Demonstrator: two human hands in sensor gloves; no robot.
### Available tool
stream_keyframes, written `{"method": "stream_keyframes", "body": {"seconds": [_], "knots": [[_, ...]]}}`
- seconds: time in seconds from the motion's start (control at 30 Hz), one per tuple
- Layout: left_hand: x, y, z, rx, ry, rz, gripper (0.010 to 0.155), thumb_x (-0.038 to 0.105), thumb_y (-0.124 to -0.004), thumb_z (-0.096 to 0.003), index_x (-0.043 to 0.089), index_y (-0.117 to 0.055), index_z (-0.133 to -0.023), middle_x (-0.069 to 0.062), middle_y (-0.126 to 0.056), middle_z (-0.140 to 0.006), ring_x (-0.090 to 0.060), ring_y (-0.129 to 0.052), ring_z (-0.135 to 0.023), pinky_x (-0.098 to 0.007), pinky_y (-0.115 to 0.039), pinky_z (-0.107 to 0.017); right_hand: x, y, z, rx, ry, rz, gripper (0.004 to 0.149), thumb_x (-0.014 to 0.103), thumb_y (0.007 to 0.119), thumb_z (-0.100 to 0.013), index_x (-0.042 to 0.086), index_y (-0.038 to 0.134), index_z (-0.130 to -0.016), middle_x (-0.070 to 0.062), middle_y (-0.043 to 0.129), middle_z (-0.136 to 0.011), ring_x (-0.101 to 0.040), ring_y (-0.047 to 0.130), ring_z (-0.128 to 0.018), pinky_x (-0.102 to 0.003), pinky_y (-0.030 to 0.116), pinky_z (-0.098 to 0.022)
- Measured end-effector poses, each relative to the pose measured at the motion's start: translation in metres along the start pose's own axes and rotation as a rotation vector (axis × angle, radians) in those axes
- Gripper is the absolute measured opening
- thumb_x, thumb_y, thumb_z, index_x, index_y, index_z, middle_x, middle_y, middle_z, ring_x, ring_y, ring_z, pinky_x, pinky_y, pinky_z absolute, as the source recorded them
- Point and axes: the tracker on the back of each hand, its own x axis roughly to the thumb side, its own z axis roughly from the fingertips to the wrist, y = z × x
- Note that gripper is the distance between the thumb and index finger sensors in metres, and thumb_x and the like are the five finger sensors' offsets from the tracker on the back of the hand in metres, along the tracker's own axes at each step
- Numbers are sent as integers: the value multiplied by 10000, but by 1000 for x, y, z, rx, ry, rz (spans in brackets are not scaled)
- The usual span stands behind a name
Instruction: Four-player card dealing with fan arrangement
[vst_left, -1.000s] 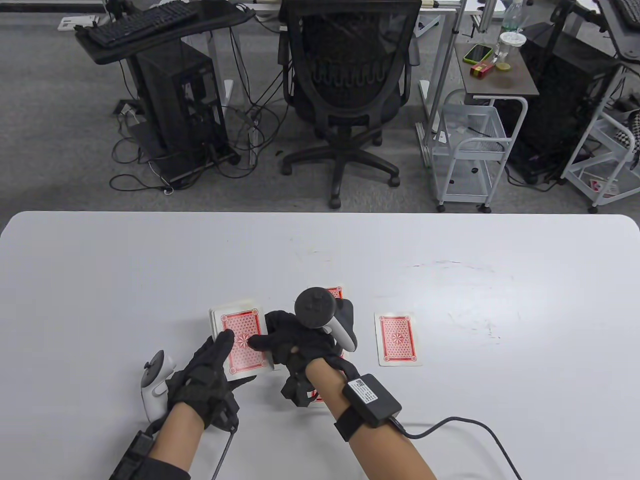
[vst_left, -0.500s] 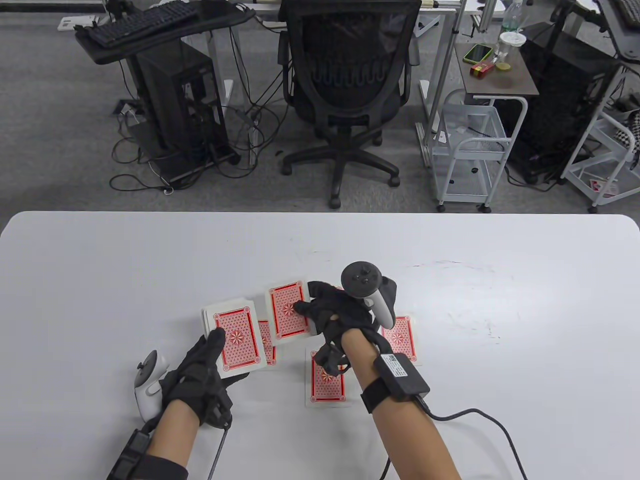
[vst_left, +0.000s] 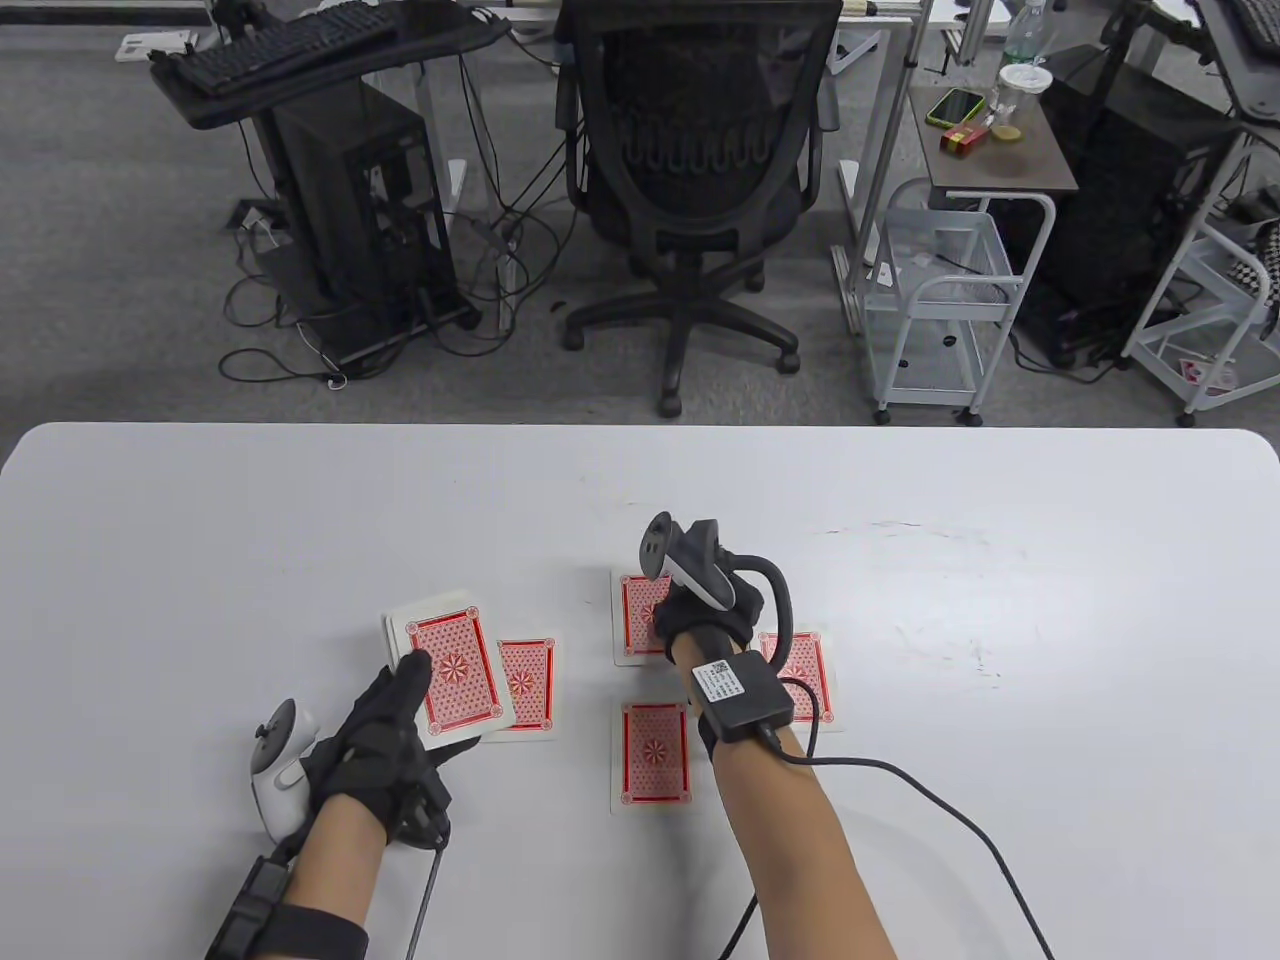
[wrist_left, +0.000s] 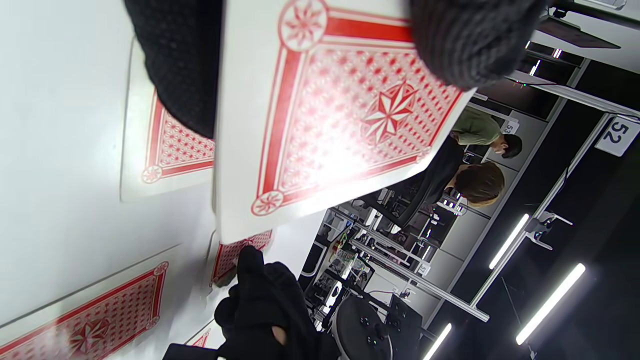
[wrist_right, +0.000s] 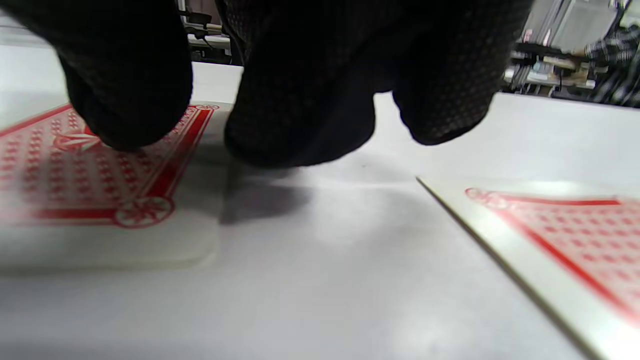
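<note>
My left hand holds the red-backed deck face down just above the table, thumb on its near left corner; the deck fills the left wrist view. One dealt card lies beside the deck, partly under it. My right hand is lowered onto a second card, one fingertip touching that card, which lies flat. A third card lies nearer me. A fourth card lies to the right, partly hidden by my wrist box.
The white table reaches far to both sides. A black cable runs from my right wrist toward the near right edge. An office chair and carts stand beyond the far edge.
My right hand took a card off the deck, carried it right and set it down at the far middle spot. My left hand moved the deck slightly left.
</note>
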Motion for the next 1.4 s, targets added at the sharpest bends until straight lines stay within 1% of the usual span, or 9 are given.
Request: {"method": "stream_keyframes", "body": {"seconds": [0.2,0.4,0.47,0.53,0.6,0.77,1.0,1.2,1.4], "knots": [[-1,-5,-1,-19,1,-7,522,538,-775,-523,314,-664,-981,86,-860,-938,-261,-997,-766,-436,-879,-533,2,-30,29,-14,-158,-331,704,500,763,-548,67,539,-1057,-78,816,-813,-185,1001,-468,-546,727,-521],[-5,-16,0,-40,-7,-12,520,538,-781,-518,308,-676,-973,83,-869,-929,-267,-1002,-755,-445,-878,-525,46,-36,87,182,-572,-813,712,515,752,-559,53,544,-1060,-140,751,-897,-280,974,-615,-590,693,-546],[-5,-19,1,-55,-10,-11,520,540,-782,-517,311,-675,-972,85,-869,-927,-261,-1003,-756,-443,-879,-525,57,-30,100,210,-588,-790,748,531,796,-527,55,554,-1050,-117,754,-884,-276,963,-620,-603,683,-552],[-5,-22,3,-66,-17,-10,521,541,-785,-516,311,-678,-971,85,-871,-926,-262,-1002,-756,-442,-880,-524,64,-26,109,175,-565,-736,638,471,861,-497,113,644,-978,-31,812,-793,-204,985,-536,-598,695,-549],[-6,-24,6,-51,-20,-22,523,546,-788,-513,323,-672,-972,95,-861,-935,-267,-990,-770,-447,-873,-532,64,-21,117,63,-494,-815,593,416,912,-451,104,722,-918,-18,868,-715,-192,1016,-464,-597,713,-530],[-7,-24,6,-80,-15,0,523,536,-785,-511,319,-673,-973,88,-862,-935,-270,-993,-766,-447,-876,-529,50,-18,113,69,-510,-919,635,366,931,-422,51,722,-932,15,932,-656,-174,1083,-456,-572,746,-528],[-7,-23,5,-66,-13,-15,517,529,-779,-515,312,-675,-973,82,-867,-930,-270,-997,-761,-448,-877,-526,-22,-28,92,148,-469,-1010,681,324,898,-469,12,611,-1002,-21,901,-698,-198,1038,-413,-559,748,-502],[-8,-20,2,-62,1,-27,520,532,-776,-517,315,-668,-977,86,-859,-938,-270,-991,-770,-448,-873,-534,-116,-31,75,90,-232,-783,698,311,887,-484,44,562,-1041,-40,863,-730,-178,980,-362,-570,727,-500],[-9,-21,1,-63,11,-43,518,533,-776,-519,317,-667,-977,86,-859,-939,-269,-990,-772,-446,-872,-537,-171,1,60,99,39,-538,715,324,902,-476,55,563,-1045,-37,859,-723,-166,963,-350,-569,722,-503]]}}
